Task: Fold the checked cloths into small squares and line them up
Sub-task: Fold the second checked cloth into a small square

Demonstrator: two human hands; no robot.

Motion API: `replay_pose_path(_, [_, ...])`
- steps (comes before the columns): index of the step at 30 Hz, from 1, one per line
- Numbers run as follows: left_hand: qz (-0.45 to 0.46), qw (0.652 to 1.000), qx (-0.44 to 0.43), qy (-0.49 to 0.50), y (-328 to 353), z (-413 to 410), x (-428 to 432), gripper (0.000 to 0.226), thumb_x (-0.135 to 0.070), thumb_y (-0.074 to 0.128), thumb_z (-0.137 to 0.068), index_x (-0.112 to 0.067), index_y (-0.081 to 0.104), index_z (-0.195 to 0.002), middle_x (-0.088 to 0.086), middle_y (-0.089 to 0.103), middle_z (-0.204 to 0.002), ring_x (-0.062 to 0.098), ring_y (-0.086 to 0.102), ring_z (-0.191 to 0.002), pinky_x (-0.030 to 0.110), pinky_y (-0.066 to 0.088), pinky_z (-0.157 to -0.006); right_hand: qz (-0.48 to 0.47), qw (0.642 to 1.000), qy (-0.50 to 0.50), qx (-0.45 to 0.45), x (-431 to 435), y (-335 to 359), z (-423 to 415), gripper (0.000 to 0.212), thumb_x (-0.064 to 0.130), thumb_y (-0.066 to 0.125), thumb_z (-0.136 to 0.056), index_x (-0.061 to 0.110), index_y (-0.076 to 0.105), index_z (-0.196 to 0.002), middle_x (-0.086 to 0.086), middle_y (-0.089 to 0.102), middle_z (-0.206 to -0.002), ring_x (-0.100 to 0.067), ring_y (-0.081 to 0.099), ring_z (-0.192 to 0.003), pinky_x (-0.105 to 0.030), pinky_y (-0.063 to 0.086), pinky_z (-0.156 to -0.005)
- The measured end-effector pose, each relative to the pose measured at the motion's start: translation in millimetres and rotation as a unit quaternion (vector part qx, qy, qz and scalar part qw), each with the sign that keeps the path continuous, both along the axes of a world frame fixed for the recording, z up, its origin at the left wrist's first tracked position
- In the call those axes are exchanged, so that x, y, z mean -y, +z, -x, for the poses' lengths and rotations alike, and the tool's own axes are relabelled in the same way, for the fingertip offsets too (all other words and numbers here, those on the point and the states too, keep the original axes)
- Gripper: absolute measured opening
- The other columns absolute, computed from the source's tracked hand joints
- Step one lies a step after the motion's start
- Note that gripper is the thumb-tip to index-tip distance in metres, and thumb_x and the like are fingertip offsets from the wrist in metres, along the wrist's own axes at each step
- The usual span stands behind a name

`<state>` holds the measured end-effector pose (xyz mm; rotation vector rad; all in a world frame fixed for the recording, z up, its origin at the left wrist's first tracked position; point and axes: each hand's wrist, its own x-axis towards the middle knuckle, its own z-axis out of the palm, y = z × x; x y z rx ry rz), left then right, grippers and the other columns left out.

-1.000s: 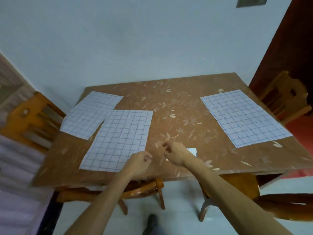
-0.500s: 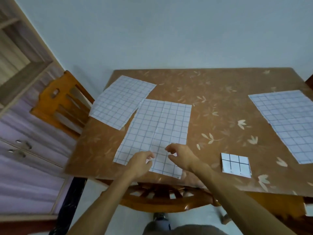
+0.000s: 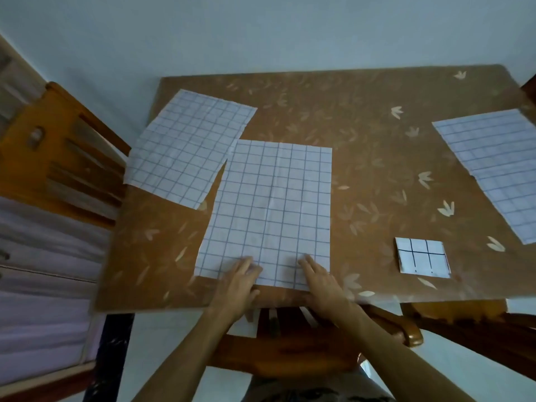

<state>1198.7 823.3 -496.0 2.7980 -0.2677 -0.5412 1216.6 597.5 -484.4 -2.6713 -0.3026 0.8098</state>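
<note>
Cloth (image 3: 269, 210) lay flat — left hand (image 3: 237, 282) and right hand (image 3: 322, 281) pressed its near edge, fingers straight, gripping nothing.

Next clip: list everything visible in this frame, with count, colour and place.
checked cloths, unfolded: three, white with blue grid; centre cloth in front of the person, left cloth at the table's far left, right cloth at its right edge
folded square: one, white with dark lines; near edge, right of the centre cloth
table: one, brown with leaf pattern; middle
chairs: three, orange-brown wood; left chair, near chair, right chair
cabinet: one, pale purple; far left
wall: pale blue-grey; behind
left hand, right hand: fingers flat on the centre cloth's near edge
</note>
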Motion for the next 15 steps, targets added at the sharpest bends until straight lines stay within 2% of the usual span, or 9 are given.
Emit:
replay_pose_path(3, [-0.001, 1.0, 0.024, -0.002, -8, -3, -3, 0.055, -0.029, 0.066, -0.093, -0.025, 0.044, -0.143, -0.003, 0.03, -0.156, 0.019, 0.032, -0.14, 0.036, 0.042, -0.109, 0.02, 1.0, 0.018, 0.008, 5, -12, 4, 0.081, 0.018, 0.065, -0.089, 0.027, 0.015, -0.153, 0.0, 0.006, -0.163, -0.023, 0.015, -0.147, -0.044, 0.027, -0.117])
replay_pose_path(7, [0.025, 0.999, 0.022, 0.033, -16, -15, -6, 0.057, -0.027, 0.073, -0.086, -0.021, 0.054, -0.139, -0.005, 0.046, -0.145, 0.018, 0.039, -0.134, 0.034, 0.041, -0.106, 0.025, 0.998, 0.037, 0.035, 11, -14, -2, 0.079, 0.013, 0.065, -0.088, 0.028, 0.019, -0.151, 0.002, 0.013, -0.161, -0.022, 0.023, -0.143, -0.04, 0.027, -0.116])
replay_pose_path(9, [0.041, 0.997, 0.038, 0.043, -21, -19, -8, 0.046, -0.023, 0.078, -0.081, -0.02, 0.065, -0.125, -0.006, 0.058, -0.129, 0.02, 0.049, -0.122, 0.033, 0.046, -0.096, 0.032, 0.998, 0.044, 0.041, 13, -17, -3, 0.076, 0.014, 0.064, -0.089, 0.027, 0.021, -0.151, 0.003, 0.016, -0.16, -0.021, 0.025, -0.141, -0.039, 0.029, -0.115])
replay_pose_path(12, [0.056, 0.993, 0.093, 0.042, -30, -17, -10, 0.025, -0.016, 0.087, -0.068, -0.019, 0.073, -0.088, -0.006, 0.066, -0.092, 0.018, 0.059, -0.092, 0.031, 0.051, -0.073, 0.038, 0.997, 0.05, 0.052, 15, -20, -1, 0.072, 0.02, 0.065, -0.09, 0.026, 0.026, -0.15, 0.005, 0.02, -0.159, -0.02, 0.029, -0.137, -0.036, 0.032, -0.112])
replay_pose_path(15, [0.068, 0.989, 0.132, 0.025, -33, -14, -9, 0.025, -0.015, 0.091, -0.061, -0.021, 0.07, -0.074, -0.009, 0.066, -0.081, 0.014, 0.058, -0.083, 0.03, 0.051, -0.071, 0.036, 0.996, 0.052, 0.06, 17, -21, -1, 0.07, 0.02, 0.065, -0.089, 0.026, 0.029, -0.149, 0.007, 0.022, -0.158, -0.018, 0.03, -0.137, -0.034, 0.031, -0.111])
